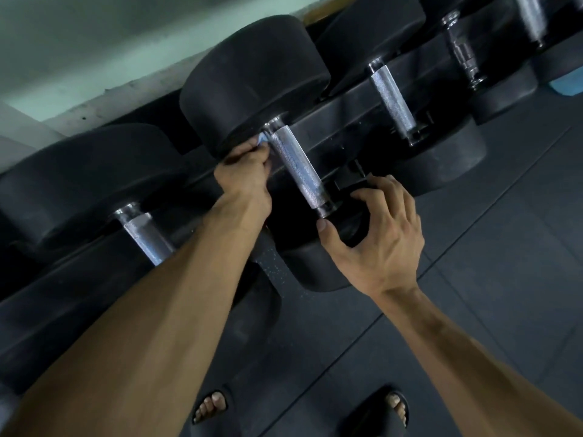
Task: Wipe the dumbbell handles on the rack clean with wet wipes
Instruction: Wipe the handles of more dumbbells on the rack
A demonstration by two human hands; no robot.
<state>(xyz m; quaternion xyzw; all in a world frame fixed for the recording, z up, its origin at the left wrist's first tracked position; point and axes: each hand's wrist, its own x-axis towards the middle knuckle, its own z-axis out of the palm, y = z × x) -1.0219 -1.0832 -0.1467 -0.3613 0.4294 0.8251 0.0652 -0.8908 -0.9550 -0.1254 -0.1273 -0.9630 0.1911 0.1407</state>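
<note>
Where wipe [262, 141] pinched, handle [298, 168] front-to-back.

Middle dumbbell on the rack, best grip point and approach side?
Probably the knurled steel handle of the middle dumbbell, mid-span, from above and in front. It is the only narrow part; both rubber heads are too wide to wrap. The left hand pinches a wipe at its far end, the right hand steadies the near head.

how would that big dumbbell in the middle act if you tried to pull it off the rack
The middle dumbbell likely feels very heavy: its rubber heads are bulky. Its knurled handle should resist slipping. The round heads could roll once off the rack.
</note>
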